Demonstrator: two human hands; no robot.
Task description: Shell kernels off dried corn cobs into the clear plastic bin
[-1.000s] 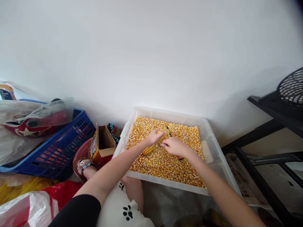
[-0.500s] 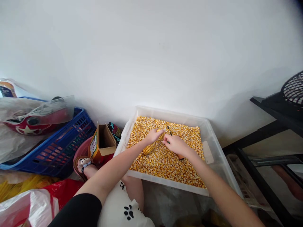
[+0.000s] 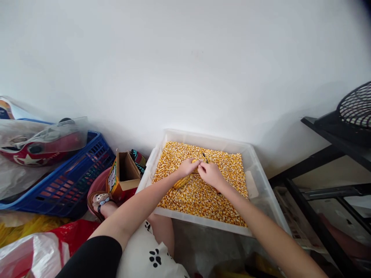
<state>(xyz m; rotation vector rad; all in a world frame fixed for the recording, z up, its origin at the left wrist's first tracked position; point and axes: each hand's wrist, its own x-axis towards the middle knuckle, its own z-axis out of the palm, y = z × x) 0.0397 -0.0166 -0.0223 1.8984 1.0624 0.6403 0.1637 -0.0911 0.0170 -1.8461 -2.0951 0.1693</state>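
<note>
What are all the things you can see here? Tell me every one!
Tub: one, clear plastic, on the floor by the wall.
Corn kernels: a heap, yellow, filling the tub.
Corn cob: one, yellow, over the kernels.
Thin tool: one, dark, beside the cob.
Crate: one, blue, left.
Cardboard box: one, brown, open, between crate and tub.
Bags: several, red, white and yellow, lower left.
Rack: one, black, right.
Sandal: one, brown, on a foot.
Left hand: gripping the cob.
Right hand: holding the tool.
</note>
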